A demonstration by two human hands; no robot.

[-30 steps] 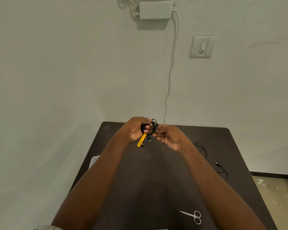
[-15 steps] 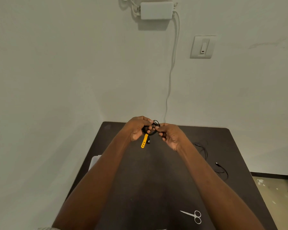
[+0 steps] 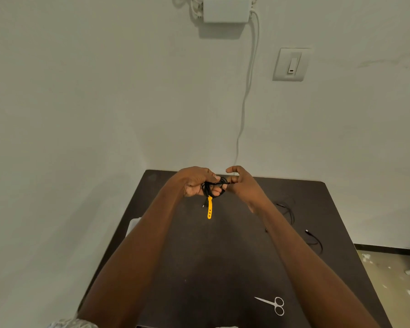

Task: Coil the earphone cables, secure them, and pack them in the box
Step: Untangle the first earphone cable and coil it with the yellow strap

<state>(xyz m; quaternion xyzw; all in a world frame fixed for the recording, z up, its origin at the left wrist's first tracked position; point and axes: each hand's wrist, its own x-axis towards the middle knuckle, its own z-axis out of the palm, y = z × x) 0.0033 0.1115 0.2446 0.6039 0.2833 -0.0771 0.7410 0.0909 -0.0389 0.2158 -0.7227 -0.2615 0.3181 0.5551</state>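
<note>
**Coiled earphone cable held above the far end of the table**

I am holding both hands up over the far part of the dark table point(image 3: 199, 256). My left hand point(image 3: 194, 183) is gripping the coiled black earphone cable point(image 3: 211, 187), fingers curled round the bundle. A yellow strap tie point(image 3: 209, 207) is hanging down from the coil, with its row of holes showing near the loose end, and a short cable end with a plug is dangling just beside it. My right hand point(image 3: 243, 185) is sitting just to the right of the coil, thumb lifted and pointing left, fingers bent narrow toward the bundle; they are touching the cable's right edge, but I cannot tell whether they are pinching it.

Another loose black cable point(image 3: 314, 240) is lying on the right side of the table, well apart from my hands. Small scissors point(image 3: 272, 304) are lying at the near right. A pale object point(image 3: 133, 224) is peeking out at the table's left edge.
</note>
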